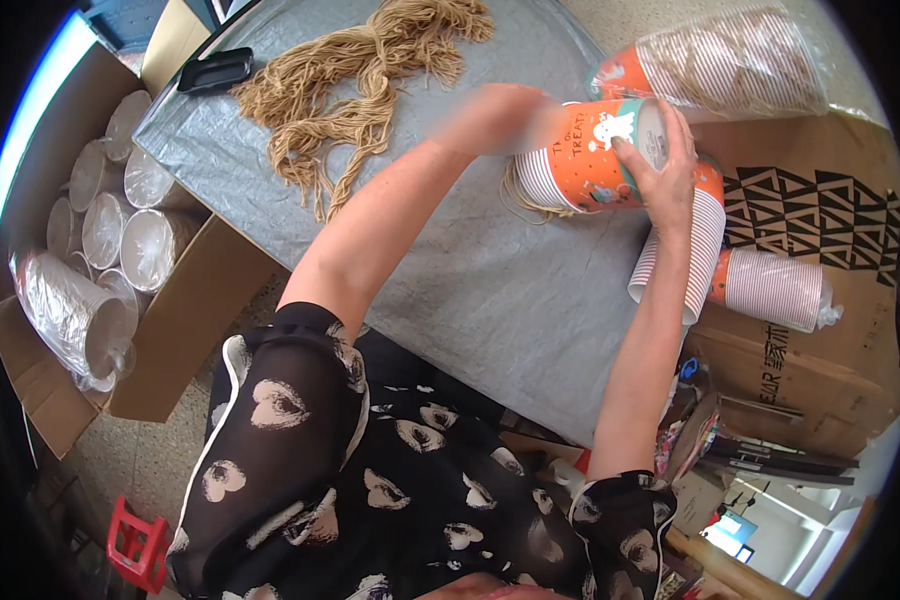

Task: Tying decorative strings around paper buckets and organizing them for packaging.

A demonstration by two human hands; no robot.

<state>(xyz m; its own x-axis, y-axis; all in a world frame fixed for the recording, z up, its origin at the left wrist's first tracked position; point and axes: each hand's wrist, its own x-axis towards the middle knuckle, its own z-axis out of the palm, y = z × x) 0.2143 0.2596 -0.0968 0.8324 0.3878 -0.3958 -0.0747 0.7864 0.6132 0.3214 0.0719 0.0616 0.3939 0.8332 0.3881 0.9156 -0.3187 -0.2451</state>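
Note:
A stack of nested orange paper cups (590, 175), printed with a white ghost, lies tilted above the table, its white rims to the left. My right hand (667, 170) grips its base end, thumb on the side and fingers around the bottom. My left hand (500, 118) is at the far side of the stack near the rims; its fingers are smeared by blur. Loose tan cord ends (530, 200) show beneath the rims. A second cup stack (685, 245) lies under my right wrist. A large bundle of tan cords (345, 95) is spread across the far left of the table.
The grey-covered table (450, 290) has a small black tray (216, 71) at its far left corner. At left stands an open carton (175, 325) of plastic-wrapped cups. Wrapped cup stacks (730, 65) (775, 290) lie on the right, by a large cardboard box (820, 350).

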